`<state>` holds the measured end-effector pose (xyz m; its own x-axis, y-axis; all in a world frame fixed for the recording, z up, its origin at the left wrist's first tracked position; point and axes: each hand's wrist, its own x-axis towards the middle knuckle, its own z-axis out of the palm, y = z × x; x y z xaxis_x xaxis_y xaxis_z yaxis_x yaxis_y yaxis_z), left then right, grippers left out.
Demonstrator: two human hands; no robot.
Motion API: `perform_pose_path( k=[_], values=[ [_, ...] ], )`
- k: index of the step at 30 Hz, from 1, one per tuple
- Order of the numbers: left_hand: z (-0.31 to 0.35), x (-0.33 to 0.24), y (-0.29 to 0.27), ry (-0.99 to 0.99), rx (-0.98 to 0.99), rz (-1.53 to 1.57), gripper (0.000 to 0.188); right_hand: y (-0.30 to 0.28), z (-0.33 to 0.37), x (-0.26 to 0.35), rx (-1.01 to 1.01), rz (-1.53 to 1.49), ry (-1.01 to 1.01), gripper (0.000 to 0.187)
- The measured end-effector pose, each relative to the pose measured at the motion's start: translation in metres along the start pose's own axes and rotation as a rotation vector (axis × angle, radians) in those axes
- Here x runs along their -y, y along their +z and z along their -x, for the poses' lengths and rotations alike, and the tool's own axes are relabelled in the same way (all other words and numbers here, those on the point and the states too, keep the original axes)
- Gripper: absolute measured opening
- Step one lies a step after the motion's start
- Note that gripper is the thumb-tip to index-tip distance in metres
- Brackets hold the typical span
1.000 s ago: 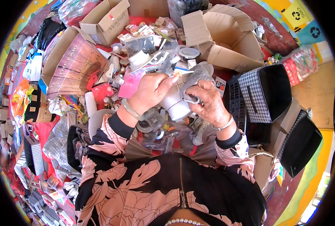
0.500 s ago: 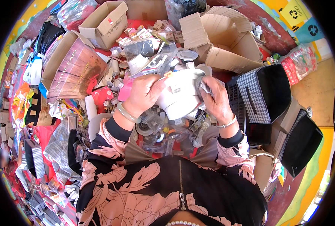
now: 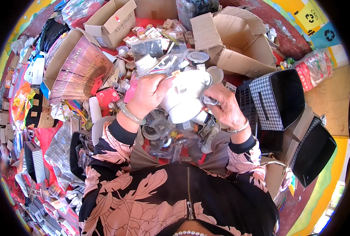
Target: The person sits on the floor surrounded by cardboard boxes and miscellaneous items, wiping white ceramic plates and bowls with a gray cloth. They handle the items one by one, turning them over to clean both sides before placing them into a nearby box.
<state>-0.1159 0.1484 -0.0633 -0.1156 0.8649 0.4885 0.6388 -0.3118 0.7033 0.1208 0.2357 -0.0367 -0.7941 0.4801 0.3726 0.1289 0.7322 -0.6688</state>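
Above the pile in front of me I hold a glossy white, rounded vessel, bowl-like and tilted, with a small printed label on its side. My left hand grips its left edge, thumb on top beside a small orange-and-white tag. At the vessel's right side, my right hand is closed around a crumpled grey cloth pressed against or very near the surface. Below the vessel lie clear plastic packages and a pale shoe.
Open cardboard boxes stand at the back, one at back left. Black bins with houndstooth sides stand at the right. Mixed white dishes, small cartons and bags cover the red floor. Part of another person shows at far left.
The white vessel has shifted slightly left and tilted a little. My right hand has slid down along its right side with the grey cloth; my left hand keeps its grip.
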Motion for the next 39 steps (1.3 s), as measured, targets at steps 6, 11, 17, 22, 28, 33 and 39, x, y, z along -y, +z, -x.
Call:
perform_pose_path(
  k=[6, 11, 17, 22, 28, 33, 39],
  values=[
    [0.002, 0.001, 0.013, 0.045, 0.080, 0.104, 0.030, 0.017, -0.003, 0.019, 0.012, 0.037, -0.091, 0.027],
    [0.003, 0.010, 0.010, -0.040, 0.115, 0.205, 0.031, 0.006, 0.002, -0.010, -0.178, 0.036, 0.326, 0.016],
    [-0.002, 0.003, -0.016, -0.216, 0.068, 0.371, 0.034, -0.057, 0.030, -0.059, -0.759, -1.077, 0.529, 0.013],
    [-0.006, -0.009, -0.023, -0.381, 0.033, 0.581, 0.038, -0.066, 0.036, -0.035, -0.503, -1.213, 0.198, 0.017],
    [-0.002, 0.004, -0.007, -0.353, 0.150, 0.585, 0.039, -0.026, 0.006, 0.003, -0.199, -0.333, -0.017, 0.025],
    [-0.009, -0.003, -0.011, -0.249, 0.390, 0.344, 0.036, -0.016, -0.003, 0.020, -0.221, -0.277, 0.427, 0.027],
    [-0.009, -0.010, -0.005, -0.120, 0.318, 0.313, 0.033, -0.014, -0.002, 0.004, 0.010, -0.237, 0.534, 0.020]
  ],
)
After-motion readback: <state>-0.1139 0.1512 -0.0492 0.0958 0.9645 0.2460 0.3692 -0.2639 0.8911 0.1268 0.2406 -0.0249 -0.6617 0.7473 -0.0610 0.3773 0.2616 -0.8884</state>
